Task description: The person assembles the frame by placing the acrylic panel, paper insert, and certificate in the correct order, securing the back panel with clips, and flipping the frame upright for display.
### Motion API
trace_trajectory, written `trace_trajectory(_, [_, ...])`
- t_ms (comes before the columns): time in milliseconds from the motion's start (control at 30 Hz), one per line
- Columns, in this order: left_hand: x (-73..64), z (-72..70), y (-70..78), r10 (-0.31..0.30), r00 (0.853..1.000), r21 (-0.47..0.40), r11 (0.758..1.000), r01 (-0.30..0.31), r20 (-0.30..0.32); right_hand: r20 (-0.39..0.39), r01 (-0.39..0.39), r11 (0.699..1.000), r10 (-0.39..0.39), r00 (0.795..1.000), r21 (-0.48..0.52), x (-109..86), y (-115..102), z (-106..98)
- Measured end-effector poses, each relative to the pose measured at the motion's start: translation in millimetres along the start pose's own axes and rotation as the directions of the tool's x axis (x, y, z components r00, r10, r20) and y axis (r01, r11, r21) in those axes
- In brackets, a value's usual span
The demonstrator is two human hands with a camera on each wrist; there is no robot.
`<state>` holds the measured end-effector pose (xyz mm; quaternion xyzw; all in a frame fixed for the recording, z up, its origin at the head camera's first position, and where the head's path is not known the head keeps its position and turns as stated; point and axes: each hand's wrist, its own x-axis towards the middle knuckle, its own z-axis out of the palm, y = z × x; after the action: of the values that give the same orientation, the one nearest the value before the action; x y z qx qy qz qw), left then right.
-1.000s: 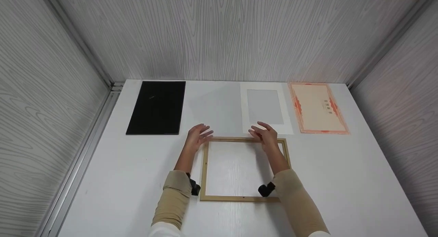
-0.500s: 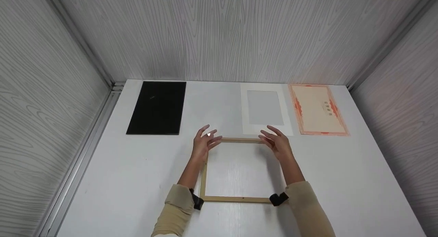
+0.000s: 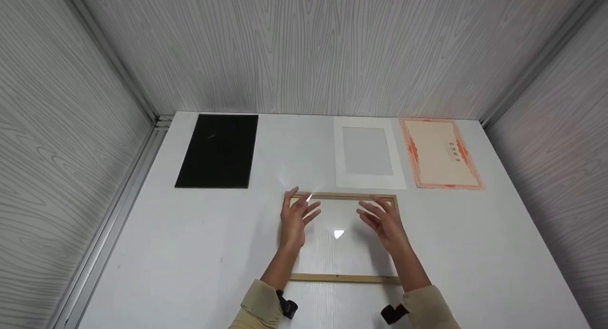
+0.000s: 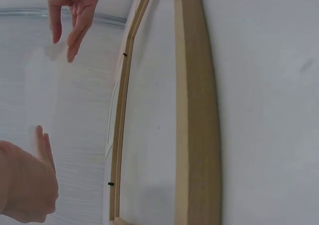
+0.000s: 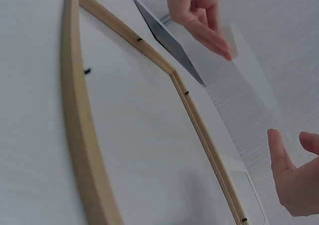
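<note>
A clear, see-through sheet spans the gap between my two hands, raised over the table. In the head view only its glare spots show. My left hand pinches one side of it, and my right hand pinches the opposite side. Beneath them a wooden picture frame lies flat. Small black tabs sit on the frame's inner edges. In the head view my hands and forearms cover parts of the frame's sides.
A black backing board lies at the back left. Towards the back right is a white mat with a rectangular window, and beside it a certificate with an orange border. Grey wood-grain walls enclose the white table.
Both hands have drawn back towards the body, from the frame's far edge to above its inside, carrying the clear sheet. Glare now shows between them. The frame stays in place.
</note>
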<state>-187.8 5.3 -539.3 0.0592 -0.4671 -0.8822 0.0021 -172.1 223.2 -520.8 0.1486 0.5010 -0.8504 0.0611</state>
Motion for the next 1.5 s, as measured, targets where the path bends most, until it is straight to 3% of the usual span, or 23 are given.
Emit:
trace_trajectory(167, [-20.7, 10.5, -14.6, 0.058, 0.997, -0.018, 0.998, -0.059, -0.046, -0.011, 0.064, 0.995, -0.065, 0.998, -0.076, -22.4, 20, 9])
trace_trajectory(300, [-34.3, 14.9, -24.5, 0.071, 0.993, -0.051, 0.996, -0.076, -0.094, -0.054, 0.11, 0.987, -0.117, 0.992, -0.119, -31.1, 28, 11])
trace_trajectory(433, [-41.8, 15.6, -28.0, 0.049, 0.994, -0.094, 0.994, -0.058, -0.098, -0.074, 0.125, 0.984, -0.135, 0.988, -0.127, -33.8, 28, 8])
trace_trajectory(567, [-43.5, 14.8, -26.0, -0.002, 0.995, -0.063, 0.998, -0.004, -0.097, -0.073, 0.102, 0.988, -0.112, 0.991, -0.118, -35.0, 25, 2])
trace_trajectory(700, [-44.8, 8.4, -17.8, -0.037, 0.996, -0.054, 0.998, 0.032, -0.084, -0.082, 0.06, 0.991, -0.069, 0.994, -0.117, -37.1, 18, -7])
trace_trajectory(833, [-42.4, -8.2, -1.4, -0.049, 0.995, -0.081, 0.996, 0.043, -0.082, -0.073, 0.017, 0.991, -0.027, 0.997, -0.129, -39.8, 8, -21])
trace_trajectory(1033, [-13.2, -43.0, 27.1, -0.167, 0.982, -0.114, 0.981, 0.157, -0.086, -0.028, -0.018, 0.988, 0.014, 1.0, -0.151, -43.9, -13, -47])
trace_trajectory(1167, [14.4, -65.8, 43.3, -0.279, 0.96, 0.003, 0.96, 0.279, 0.026, 0.022, -0.02, 0.983, 0.024, 0.999, -0.182, -44.5, -27, -64])
trace_trajectory(1267, [29.2, -78.0, 50.6, -0.366, 0.918, 0.15, 0.927, 0.344, 0.155, 0.063, -0.03, 0.975, 0.045, 0.997, -0.218, -42.7, -36, -76])
trace_trajectory(1367, [35.7, -85.7, 52.9, -0.419, 0.873, 0.292, 0.892, 0.345, 0.248, 0.113, -0.038, 0.968, 0.067, 0.991, -0.248, -40.6, -42, -86])
trace_trajectory(1433, [35.8, -88.2, 52.8, -0.43, 0.863, 0.359, 0.875, 0.325, 0.267, 0.153, -0.037, 0.964, 0.08, 0.985, -0.264, -39.2, -44, -91])
trace_trajectory(1500, [34.3, -88.8, 52.2, -0.432, 0.862, 0.405, 0.862, 0.307, 0.266, 0.189, -0.031, 0.961, 0.085, 0.978, -0.274, -38.5, -45, -94])
